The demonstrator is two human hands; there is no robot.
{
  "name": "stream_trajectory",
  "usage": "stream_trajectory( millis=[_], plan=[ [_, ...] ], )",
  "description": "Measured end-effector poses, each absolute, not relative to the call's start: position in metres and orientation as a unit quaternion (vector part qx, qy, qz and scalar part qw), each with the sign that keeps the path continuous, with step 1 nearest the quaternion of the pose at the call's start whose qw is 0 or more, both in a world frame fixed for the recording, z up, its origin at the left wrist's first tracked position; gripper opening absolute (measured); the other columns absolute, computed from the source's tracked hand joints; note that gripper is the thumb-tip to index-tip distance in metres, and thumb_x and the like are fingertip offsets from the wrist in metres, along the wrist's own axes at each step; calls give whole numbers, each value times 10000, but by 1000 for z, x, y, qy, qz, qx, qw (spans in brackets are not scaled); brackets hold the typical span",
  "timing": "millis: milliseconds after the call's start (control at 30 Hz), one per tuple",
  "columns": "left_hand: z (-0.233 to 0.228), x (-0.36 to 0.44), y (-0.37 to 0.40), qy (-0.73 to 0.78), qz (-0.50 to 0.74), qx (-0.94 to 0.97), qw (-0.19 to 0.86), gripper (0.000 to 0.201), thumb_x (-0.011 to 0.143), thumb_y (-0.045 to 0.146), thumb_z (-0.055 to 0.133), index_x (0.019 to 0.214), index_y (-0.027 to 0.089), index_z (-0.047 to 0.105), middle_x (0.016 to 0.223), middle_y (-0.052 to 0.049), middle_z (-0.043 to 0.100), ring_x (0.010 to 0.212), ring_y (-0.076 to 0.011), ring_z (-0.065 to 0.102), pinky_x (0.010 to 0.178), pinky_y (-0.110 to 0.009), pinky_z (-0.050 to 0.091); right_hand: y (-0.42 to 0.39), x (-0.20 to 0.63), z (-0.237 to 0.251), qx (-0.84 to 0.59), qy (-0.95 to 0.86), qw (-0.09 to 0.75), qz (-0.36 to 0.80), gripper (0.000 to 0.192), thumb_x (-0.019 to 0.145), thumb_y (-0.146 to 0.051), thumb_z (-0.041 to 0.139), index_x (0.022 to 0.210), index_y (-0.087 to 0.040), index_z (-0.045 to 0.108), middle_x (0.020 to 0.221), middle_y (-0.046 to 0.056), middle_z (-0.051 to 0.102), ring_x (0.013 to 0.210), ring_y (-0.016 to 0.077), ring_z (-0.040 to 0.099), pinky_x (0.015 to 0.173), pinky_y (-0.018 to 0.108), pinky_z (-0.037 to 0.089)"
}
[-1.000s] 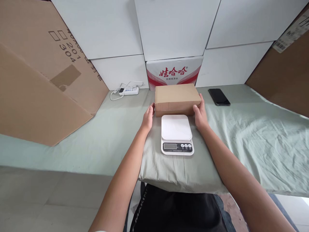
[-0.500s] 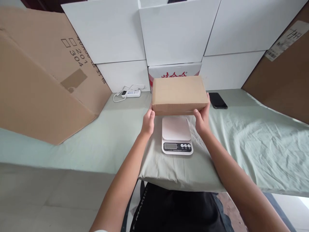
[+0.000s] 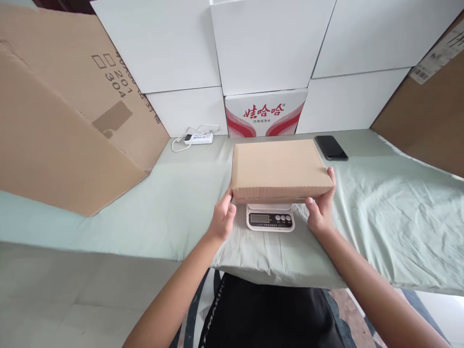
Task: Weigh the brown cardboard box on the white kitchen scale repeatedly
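Flat brown cardboard box [image 3: 279, 170], closed, is held level betw. both hands directly over small white digital kitchen scale [image 3: 270, 217]; box long axis runs L–R, covers the platform, only display strip shows at near edge, contact w/ platform cannot tell. Left hand [image 3: 224, 218] cups the L end, fingers part-curled, thumb on near face; right hand [image 3: 321, 209] grips R near corner, thumb under, fingers up the side; both equally near. Scale sits on rumpled pale-green cloth [image 3: 380, 208] over table; black phone [image 3: 331, 147] just beyond box's R far corner, white power strip [image 3: 197, 138] far L, white boxes, a red-printed carton [image 3: 266, 114] and large brown cardboard sheets [image 3: 61, 121] wall it in.
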State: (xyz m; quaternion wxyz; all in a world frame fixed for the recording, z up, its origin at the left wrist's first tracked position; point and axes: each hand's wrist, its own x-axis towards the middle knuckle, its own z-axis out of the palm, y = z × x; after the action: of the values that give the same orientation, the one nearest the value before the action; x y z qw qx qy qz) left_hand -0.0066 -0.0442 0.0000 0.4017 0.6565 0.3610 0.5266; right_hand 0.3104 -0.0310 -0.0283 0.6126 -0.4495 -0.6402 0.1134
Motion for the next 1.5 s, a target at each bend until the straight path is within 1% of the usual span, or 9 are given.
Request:
stream_trajectory(
  millis=[267, 533, 600, 667, 767, 833, 1000, 1200, 1500],
  plan=[
    [3, -6, -41, 367, 519, 657, 406, 923, 1069, 844, 416, 1762, 236, 474, 1812, -164, 540, 1770, -403, 396, 1459, -578, 350, -32, 307, -18, -478, -611, 615, 136, 1121, 911, -849, 662, 1776, -250, 275, 1858, 190, 330, 1755, 454, 327, 1454, 715, 248],
    [-2, -7, -41, 374, 525, 653, 398, 930, 1068, 841, 420, 1776, 239, 458, 1836, -156, 508, 1761, -393, 415, 1464, -558, 366, -36, 304, -13, -463, -613, 625, 134, 1000, 947, -748, 681, 1773, -308, 327, 1846, 162, 381, 1728, 423, 390, 1430, 726, 277],
    [-3, -10, -39, 382, 558, 634, 376, 936, 1057, 851, 439, 1780, 257, 453, 1872, -132, 455, 1782, -372, 374, 1482, -523, 340, -37, 302, -9, -458, -592, 649, 135, 962, 966, -741, 645, 1782, -344, 327, 1834, 142, 432, 1730, 402, 410, 1411, 723, 311],
    [-5, -13, -36, 399, 607, 596, 342, 923, 1055, 855, 441, 1781, 284, 452, 1903, -98, 403, 1801, -348, 326, 1488, -490, 327, -37, 302, -3, -458, -535, 693, 154, 915, 985, -698, 605, 1790, -364, 327, 1809, 135, 488, 1685, 394, 488, 1386, 725, 339],
    [-5, -18, -31, 421, 654, 546, 310, 870, 1071, 829, 439, 1763, 303, 485, 1912, -78, 384, 1809, -330, 290, 1486, -484, 334, -34, 303, 5, -468, -420, 749, 209, 846, 970, -624, 589, 1758, -385, 396, 1755, 111, 566, 1576, 378, 611, 1361, 694, 366],
    [-4, -19, -29, 421, 656, 544, 310, 862, 1070, 822, 463, 1752, 297, 506, 1908, -84, 386, 1809, -329, 285, 1486, -488, 336, -32, 304, 7, -463, -376, 767, 238, 796, 965, -595, 580, 1726, -404, 441, 1711, 81, 611, 1537, 350, 641, 1358, 672, 365],
    [-5, -16, -29, 415, 623, 576, 330, 905, 1058, 849, 455, 1769, 289, 475, 1903, -88, 392, 1810, -330, 276, 1490, -491, 332, -30, 302, 9, -462, -357, 772, 251, 691, 964, -560, 588, 1638, -419, 539, 1646, 56, 674, 1499, 323, 661, 1317, 621, 413],
    [-7, -16, -30, 411, 609, 583, 348, 907, 1068, 842, 444, 1789, 292, 432, 1903, -85, 392, 1808, -332, 284, 1495, -480, 324, -32, 296, 14, -476, -372, 757, 248, 783, 915, -650, 597, 1624, -322, 544, 1626, 132, 658, 1499, 361, 653, 1254, 604, 462],
    [-12, -18, -30, 409, 587, 597, 363, 867, 1088, 815, 415, 1792, 310, 428, 1916, -67, 362, 1801, -343, 317, 1501, -484, 306, -24, 302, 7, -470, -407, 744, 242, 839, 852, -755, 621, 1573, -328, 582, 1570, 152, 668, 1518, 432, 611, 1265, 718, 409]
  ],
)
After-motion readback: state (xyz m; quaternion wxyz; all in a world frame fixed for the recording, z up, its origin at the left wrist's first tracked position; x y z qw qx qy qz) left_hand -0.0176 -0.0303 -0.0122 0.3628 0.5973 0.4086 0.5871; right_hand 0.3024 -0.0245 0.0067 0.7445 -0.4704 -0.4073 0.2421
